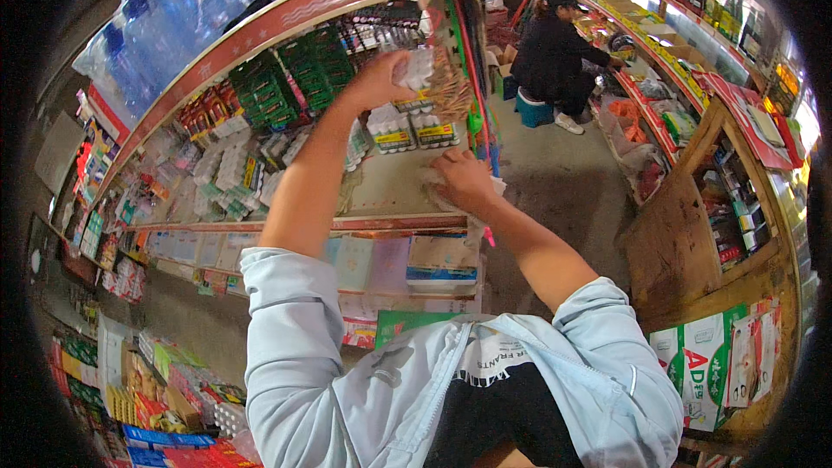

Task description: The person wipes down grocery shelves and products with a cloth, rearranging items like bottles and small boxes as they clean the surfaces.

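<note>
My left hand (383, 81) reaches into the shelf, its thumb and fingers curved at a stack of shrink-wrapped white cylinders (421, 68). Whether it grips a pack or only touches it is unclear. Below that hand stand more wrapped packs (392, 133) with yellow and black labels. My right hand (465, 182) lies low over the front right of the shelf board (390, 182), with a pale, blurred cloth (432, 190) beneath its fingers. Left of my left forearm, green carded packs (263, 91) hang above piles of white wrapped packs (234, 166).
A person (552, 52) in dark clothes sits on a blue stool (534, 110) in the aisle, reaching toward the opposite shelves. Large plastic bottles (188, 6) stand on top of my shelf. Boxes and notebooks (442, 260) fill the tier below. A wooden cabinet (669, 234) stands at right.
</note>
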The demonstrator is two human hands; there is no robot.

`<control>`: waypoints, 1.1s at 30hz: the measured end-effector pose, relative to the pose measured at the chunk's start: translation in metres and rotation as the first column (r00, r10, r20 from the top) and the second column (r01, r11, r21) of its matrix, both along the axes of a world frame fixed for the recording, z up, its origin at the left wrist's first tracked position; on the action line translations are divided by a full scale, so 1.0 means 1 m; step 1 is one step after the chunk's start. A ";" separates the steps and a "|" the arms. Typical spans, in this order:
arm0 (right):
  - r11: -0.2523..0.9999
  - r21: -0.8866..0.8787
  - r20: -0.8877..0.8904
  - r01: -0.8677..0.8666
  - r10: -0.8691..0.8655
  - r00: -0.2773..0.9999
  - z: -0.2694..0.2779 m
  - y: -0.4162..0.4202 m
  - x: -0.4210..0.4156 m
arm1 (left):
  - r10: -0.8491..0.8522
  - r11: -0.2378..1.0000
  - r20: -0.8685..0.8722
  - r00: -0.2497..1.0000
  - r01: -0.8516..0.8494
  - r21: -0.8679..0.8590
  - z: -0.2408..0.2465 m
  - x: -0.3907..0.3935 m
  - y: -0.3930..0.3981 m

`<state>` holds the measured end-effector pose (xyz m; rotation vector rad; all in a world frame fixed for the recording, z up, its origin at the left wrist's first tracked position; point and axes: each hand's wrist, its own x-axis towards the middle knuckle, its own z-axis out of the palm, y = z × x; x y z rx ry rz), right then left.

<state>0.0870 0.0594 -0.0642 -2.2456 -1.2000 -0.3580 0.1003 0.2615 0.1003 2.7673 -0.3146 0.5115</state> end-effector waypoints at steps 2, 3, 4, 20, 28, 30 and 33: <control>1.000 -0.013 -0.007 0.007 -0.007 1.000 -0.002 0.006 -0.001 | -0.041 0.995 0.064 0.997 0.034 0.098 -0.017 0.018 0.008; 1.000 -0.021 -0.016 0.020 -0.020 1.000 0.000 0.005 -0.003 | -0.073 0.988 0.088 0.993 0.059 0.146 -0.021 0.027 0.005; 0.998 -0.055 -0.075 0.022 -0.026 0.997 0.009 0.000 -0.007 | -0.026 0.993 0.042 0.999 0.021 0.112 -0.024 0.034 0.004; 0.998 0.060 -0.007 0.019 -0.019 1.000 -0.004 -0.003 0.004 | 0.010 0.983 0.021 1.000 -0.014 0.184 -0.039 0.055 0.010; 0.997 0.075 -0.036 0.002 0.001 0.999 -0.006 0.001 0.002 | -0.006 0.998 -0.080 0.997 0.001 -0.062 -0.045 0.052 0.009; 0.999 0.030 -0.029 0.017 -0.016 0.999 -0.001 0.001 -0.005 | -0.006 0.996 -0.085 0.996 0.014 0.089 -0.047 0.048 0.018; 0.999 0.042 -0.019 0.025 -0.024 1.000 -0.001 0.002 -0.003 | 0.014 0.970 -0.011 1.000 -0.010 0.243 -0.055 0.050 0.020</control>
